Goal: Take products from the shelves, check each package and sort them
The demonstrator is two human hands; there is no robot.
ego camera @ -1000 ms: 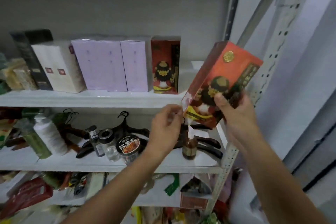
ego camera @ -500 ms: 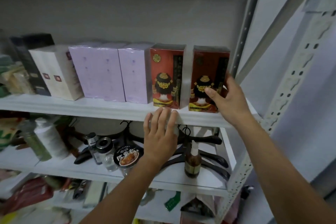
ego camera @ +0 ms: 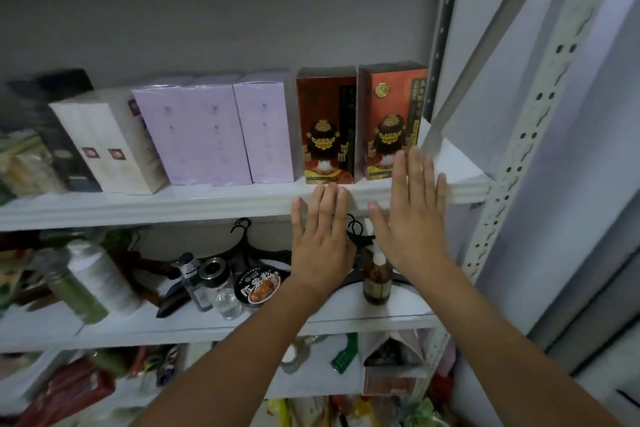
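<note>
Nearest the camera, both forearms are raised toward the middle shelf (ego camera: 207,204). The left hand (ego camera: 320,239) is held flat, its fingers (ego camera: 320,198) straight and released, tips at the shelf's front lip. The right hand (ego camera: 412,218) is likewise spread and grasps nothing; its fingers (ego camera: 414,166) overlap the foot of the right red box (ego camera: 391,104), and contact cannot be told.

That box stands upright at the row's end, just beside the left red box (ego camera: 325,107). The step is judged to be squaring or letting go of a checked package. Next, another package must be chosen and gripped.

The boxes are packed side to side up to the lilac boxes (ego camera: 194,135), so a grip from the top or front is called for. Open room is seen above the row, and bare shelf right of it, bounded by the perforated post (ego camera: 512,184).
</note>
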